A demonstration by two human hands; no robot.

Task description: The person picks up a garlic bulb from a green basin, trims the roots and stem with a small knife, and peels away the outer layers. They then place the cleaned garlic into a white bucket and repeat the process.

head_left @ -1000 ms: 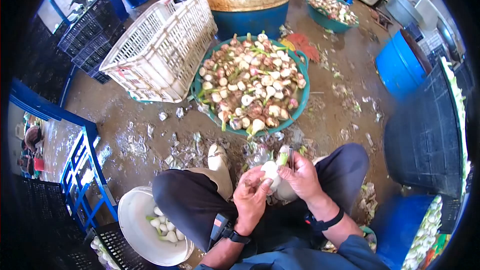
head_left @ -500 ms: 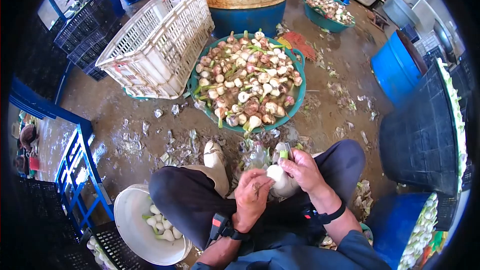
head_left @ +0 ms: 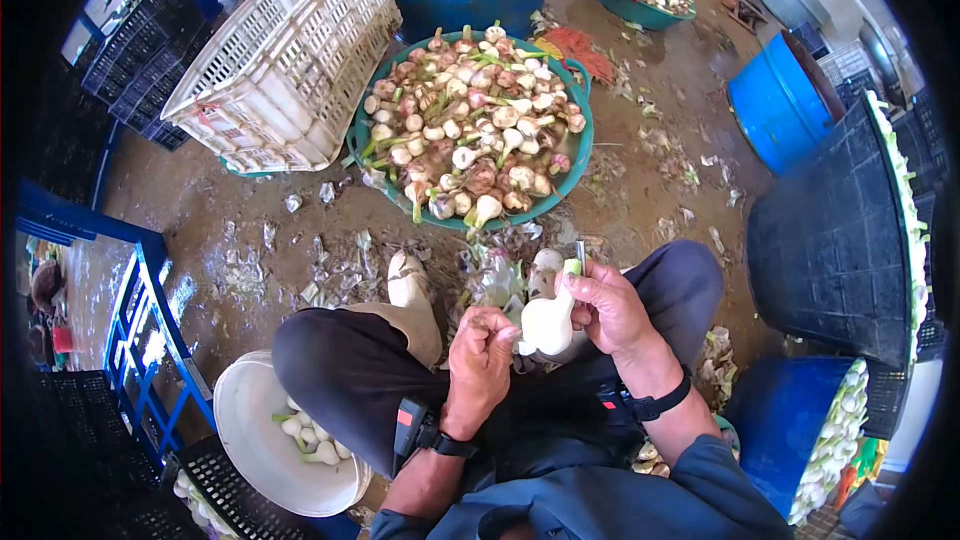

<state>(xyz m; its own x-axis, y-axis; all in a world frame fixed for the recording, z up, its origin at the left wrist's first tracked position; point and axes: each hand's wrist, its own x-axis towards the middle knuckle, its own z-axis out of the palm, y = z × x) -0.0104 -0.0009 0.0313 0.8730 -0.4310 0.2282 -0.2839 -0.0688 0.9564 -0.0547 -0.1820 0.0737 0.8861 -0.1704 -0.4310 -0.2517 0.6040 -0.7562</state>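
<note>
A white, peeled-looking garlic bulb [head_left: 547,328] with a short green-tipped stem is held between my hands, above my lap. My right hand [head_left: 608,310] is closed around its stem side, and a narrow metal blade [head_left: 580,251] sticks up beside the stem from the same hand. At the bulb's lower left, my left hand [head_left: 482,365] pinches what looks like a strip of white garlic skin between thumb and finger. In front of my feet stands a green basin [head_left: 585,145] heaped with unpeeled garlic. A white bucket [head_left: 240,410] by my left knee holds several cleaned bulbs.
A white plastic crate [head_left: 290,70] stands left of the basin, before a rusty-rimmed blue drum [head_left: 470,0]. On the right are a blue barrel [head_left: 780,100] and a large black tub [head_left: 830,250]. A blue metal frame [head_left: 150,340] is at left. Peelings litter the wet floor.
The bulb has turned more upright and shows more of its white side. My left hand has drawn slightly down and left, now pinching at its edge. The whole view has shifted a little.
</note>
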